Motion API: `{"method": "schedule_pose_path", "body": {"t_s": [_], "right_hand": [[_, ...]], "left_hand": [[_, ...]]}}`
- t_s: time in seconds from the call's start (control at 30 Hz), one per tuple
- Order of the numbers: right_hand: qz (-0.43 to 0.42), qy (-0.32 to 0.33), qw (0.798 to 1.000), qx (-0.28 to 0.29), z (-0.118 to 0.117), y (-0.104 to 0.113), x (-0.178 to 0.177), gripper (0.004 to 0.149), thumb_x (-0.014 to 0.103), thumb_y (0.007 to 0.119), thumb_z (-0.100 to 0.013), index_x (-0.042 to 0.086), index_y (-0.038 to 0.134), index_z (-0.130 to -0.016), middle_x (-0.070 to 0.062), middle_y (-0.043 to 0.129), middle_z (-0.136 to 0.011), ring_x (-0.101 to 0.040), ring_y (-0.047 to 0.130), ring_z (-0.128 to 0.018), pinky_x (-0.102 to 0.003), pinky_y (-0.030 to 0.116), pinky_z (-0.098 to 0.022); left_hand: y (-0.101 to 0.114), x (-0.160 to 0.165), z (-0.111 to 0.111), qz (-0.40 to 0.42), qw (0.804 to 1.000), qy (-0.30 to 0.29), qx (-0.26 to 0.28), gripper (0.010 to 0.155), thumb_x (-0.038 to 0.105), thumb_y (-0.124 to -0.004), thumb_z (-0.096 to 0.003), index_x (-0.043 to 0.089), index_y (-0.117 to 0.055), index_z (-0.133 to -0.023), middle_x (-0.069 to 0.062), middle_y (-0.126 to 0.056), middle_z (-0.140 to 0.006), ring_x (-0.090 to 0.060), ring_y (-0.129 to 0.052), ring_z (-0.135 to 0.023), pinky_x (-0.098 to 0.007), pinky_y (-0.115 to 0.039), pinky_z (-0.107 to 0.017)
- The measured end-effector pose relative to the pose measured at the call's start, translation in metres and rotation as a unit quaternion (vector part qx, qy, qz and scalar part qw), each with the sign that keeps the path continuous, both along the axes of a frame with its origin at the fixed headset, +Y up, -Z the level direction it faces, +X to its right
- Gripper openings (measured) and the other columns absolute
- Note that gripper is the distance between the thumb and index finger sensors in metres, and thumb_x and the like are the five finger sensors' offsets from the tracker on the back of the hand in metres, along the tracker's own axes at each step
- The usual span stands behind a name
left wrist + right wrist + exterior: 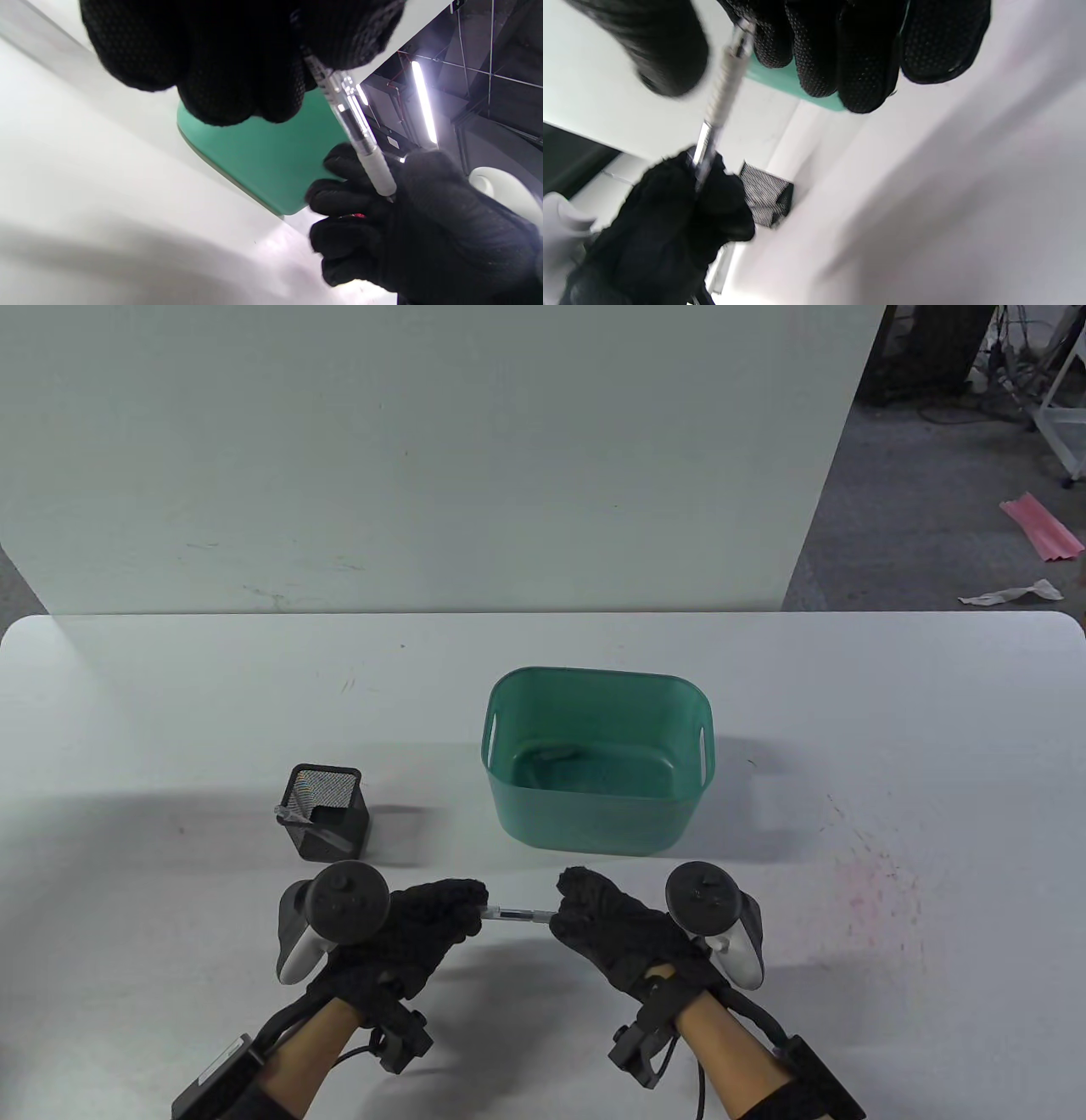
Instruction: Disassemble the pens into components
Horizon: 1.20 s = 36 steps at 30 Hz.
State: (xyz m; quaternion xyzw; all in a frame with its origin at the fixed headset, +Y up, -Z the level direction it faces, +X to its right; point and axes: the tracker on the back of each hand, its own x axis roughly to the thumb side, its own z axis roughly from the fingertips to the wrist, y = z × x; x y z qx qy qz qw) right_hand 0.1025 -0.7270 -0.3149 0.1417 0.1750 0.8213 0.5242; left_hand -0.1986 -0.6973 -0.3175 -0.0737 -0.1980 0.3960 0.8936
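A clear pen point(517, 914) is held level above the bench point(848, 712), on the near side of the green tub point(598, 759), with one end in each gloved hand. The left hand point(416, 933) is closed round the clip end of the barrel; the right hand point(615, 929) pinches the white ribbed sleeve at the tip end, its remaining fingers point(865, 55) curled beside the pen. The step in hand appears to be unscrewing or pulling the front section from the barrel. It is best done by keeping the left hand as the fixed anchor and turning only the right, with both holds close to the joint, so that the thin barrel is not bent. The pull should run straight along the pen's axis, and the spring and refill inside are likely to slip out once the parts separate, so working low and near the tub is advisable. Left of the tub stands a black mesh pen holder point(327, 813) with at least one more clear pen inside. The tub holds nothing that can be clearly made out.
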Motion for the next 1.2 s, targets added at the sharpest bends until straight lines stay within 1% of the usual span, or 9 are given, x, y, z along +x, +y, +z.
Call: {"method": "schedule_pose_path", "body": {"t_s": [0.2, 0.33, 0.4, 0.53, 0.77, 0.9, 1.0, 1.07, 1.2], "right_hand": [[-0.047, -0.022, 0.999, 0.001, -0.0016, 0.0006, -0.0016, 0.049, 0.051, 0.069, -0.061, 0.012, 0.081, -0.087, -0.015, 0.091, -0.079, -0.039, 0.089, -0.070, -0.061, 0.073, -0.056], [-0.034, -0.013, 0.999, 0.026, -0.0008, 0.0054, -0.0014, 0.051, 0.041, 0.081, -0.058, 0.020, 0.065, -0.102, -0.013, 0.078, -0.096, -0.039, 0.081, -0.084, -0.062, 0.069, -0.061], [-0.020, 0.001, 1.000, 0.021, -0.0004, 0.0044, -0.0011, 0.062, 0.049, 0.078, -0.058, 0.018, 0.056, -0.108, -0.014, 0.070, -0.103, -0.042, 0.076, -0.089, -0.063, 0.068, -0.062], [-0.042, -0.018, 0.999, 0.007, -0.0001, -0.0002, -0.0003, 0.061, 0.058, 0.070, -0.059, 0.014, 0.069, -0.100, -0.016, 0.081, -0.095, -0.042, 0.083, -0.083, -0.062, 0.071, -0.061], [-0.028, -0.039, 0.999, 0.026, -0.0013, 0.0035, 0.0014, 0.049, 0.051, 0.070, -0.061, 0.012, 0.080, -0.088, -0.014, 0.091, -0.076, -0.035, 0.093, -0.064, -0.057, 0.079, -0.052], [-0.035, -0.029, 0.998, 0.036, -0.0013, 0.0037, 0.0004, 0.049, 0.045, 0.077, -0.059, 0.014, 0.071, -0.096, -0.014, 0.085, -0.085, -0.036, 0.088, -0.072, -0.057, 0.076, -0.056], [-0.033, -0.023, 0.998, 0.040, -0.0005, 0.0036, 0.0006, 0.064, 0.050, 0.078, -0.058, 0.013, 0.059, -0.106, -0.015, 0.077, -0.096, -0.040, 0.081, -0.083, -0.059, 0.073, -0.060], [-0.034, -0.030, 0.998, 0.042, -0.0004, 0.0022, 0.0008, 0.062, 0.057, 0.072, -0.059, 0.013, 0.065, -0.103, -0.015, 0.081, -0.092, -0.040, 0.083, -0.080, -0.058, 0.074, -0.058], [-0.034, -0.044, 0.998, 0.028, 0.0001, 0.0026, 0.0004, 0.053, 0.054, 0.067, -0.061, 0.011, 0.078, -0.090, -0.014, 0.091, -0.076, -0.037, 0.091, -0.068, -0.057, 0.077, -0.052]], "left_hand": [[-0.0005, 0.0008, 0.0004, 0.003, 1.000, -0.004, -0.002, 0.042, 0.044, -0.074, -0.0541, 0.031, -0.078, -0.094, -0.003, -0.098, -0.084, -0.022, -0.105, -0.066, -0.052, -0.086, -0.057], [-0.0010, -0.0008, -0.0004, 0.007, 1.000, 0.000, -0.005, 0.042, 0.044, -0.075, -0.0540, 0.030, -0.078, -0.094, -0.003, -0.098, -0.084, -0.022, -0.105, -0.066, -0.052, -0.086, -0.056], [-0.0010, -0.0014, -0.0007, 0.009, 1.000, 0.000, -0.007, 0.042, 0.044, -0.074, -0.0541, 0.030, -0.078, -0.094, -0.003, -0.098, -0.083, -0.022, -0.105, -0.066, -0.052, -0.086, -0.056], [-0.0008, -0.0017, -0.0001, 0.010, 1.000, 0.002, -0.008, 0.043, 0.044, -0.075, -0.0540, 0.030, -0.078, -0.094, -0.003, -0.098, -0.084, -0.022, -0.105, -0.066, -0.052, -0.086, -0.056], [-0.0010, -0.0013, 0.0002, 0.014, 1.000, 0.000, -0.015, 0.043, 0.044, -0.075, -0.0540, 0.030, -0.078, -0.094, -0.003, -0.098, -0.084, -0.022, -0.105, -0.066, -0.052, -0.086, -0.056], [-0.0022, -0.0020, 0.0006, 0.015, 1.000, 0.004, -0.019, 0.043, 0.044, -0.074, -0.0541, 0.030, -0.078, -0.094, -0.003, -0.098, -0.083, -0.022, -0.105, -0.066, -0.052, -0.086, -0.056], [-0.0019, -0.0044, 0.0005, 0.025, 0.999, 0.008, -0.022, 0.043, 0.044, -0.075, -0.0540, 0.030, -0.078, -0.094, -0.003, -0.098, -0.083, -0.022, -0.105, -0.066, -0.052, -0.086, -0.056], [-0.0018, -0.0045, 0.0009, 0.030, 0.999, 0.008, -0.024, 0.043, 0.044, -0.075, -0.0540, 0.030, -0.078, -0.094, -0.003, -0.098, -0.083, -0.023, -0.105, -0.066, -0.052, -0.086, -0.056], [-0.0031, -0.0035, 0.0019, 0.028, 0.999, 0.003, -0.026, 0.043, 0.044, -0.075, -0.0538, 0.030, -0.078, -0.094, -0.003, -0.098, -0.083, -0.023, -0.105, -0.066, -0.053, -0.086, -0.056]]}}
